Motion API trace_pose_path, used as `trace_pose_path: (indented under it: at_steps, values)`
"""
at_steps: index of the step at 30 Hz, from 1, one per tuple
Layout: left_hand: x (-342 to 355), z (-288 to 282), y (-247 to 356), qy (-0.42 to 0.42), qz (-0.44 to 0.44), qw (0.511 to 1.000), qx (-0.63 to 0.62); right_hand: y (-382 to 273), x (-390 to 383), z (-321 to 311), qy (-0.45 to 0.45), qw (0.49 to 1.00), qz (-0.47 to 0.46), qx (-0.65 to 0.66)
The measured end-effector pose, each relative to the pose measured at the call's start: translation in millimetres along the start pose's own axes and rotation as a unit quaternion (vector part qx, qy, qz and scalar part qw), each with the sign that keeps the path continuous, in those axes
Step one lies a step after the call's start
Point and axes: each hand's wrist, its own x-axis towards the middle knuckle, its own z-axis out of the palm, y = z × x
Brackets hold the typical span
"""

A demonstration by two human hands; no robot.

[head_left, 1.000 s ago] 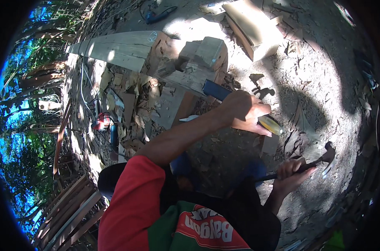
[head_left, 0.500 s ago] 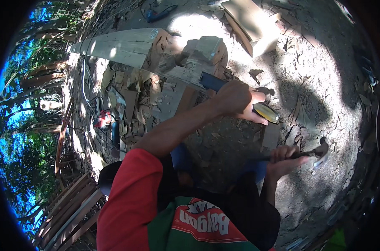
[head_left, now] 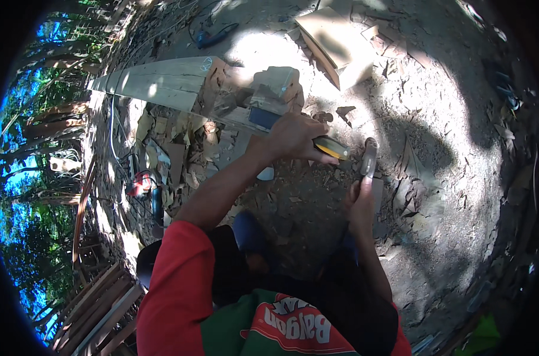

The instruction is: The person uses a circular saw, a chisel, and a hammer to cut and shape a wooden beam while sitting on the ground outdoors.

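My left hand (head_left: 294,137) is wrapped round a chisel with a yellow and black handle (head_left: 332,148). The chisel's flat blade (head_left: 262,117), bluish in this light, lies against a notched wooden block (head_left: 275,83). In my right hand (head_left: 359,207), closed on its grip, is a hammer (head_left: 370,161); its metal head is up, a short way right of the chisel's butt and apart from it. Beyond the left hand a long tapered timber (head_left: 154,83) adjoins the block.
A boxy wooden piece (head_left: 329,44) lies at the far side. A blue corded power tool (head_left: 213,37) sits far left of it. Nearer, a red and blue power tool (head_left: 145,185) rests among wood chips. Planks (head_left: 97,308) are stacked at lower left. Dry leaves litter the ground.
The hammer has swung left toward the chisel's handle, its head turning from pointing right to pointing away from me. My left hand still grips the chisel; the whole view has shifted slightly.
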Motion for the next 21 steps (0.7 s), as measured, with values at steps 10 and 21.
trace_pose_path:
  at_steps: [10, 21]
  values:
    - [-65, 116, 98, -0.111, -0.028, 0.979, -0.17, -52, 62, -139, 0.231, 0.739, -0.091, -0.626]
    - [-100, 91, 91, 0.213, -0.186, 0.959, -0.01, -15, 26, -115, -0.103, 0.649, -0.215, -0.723]
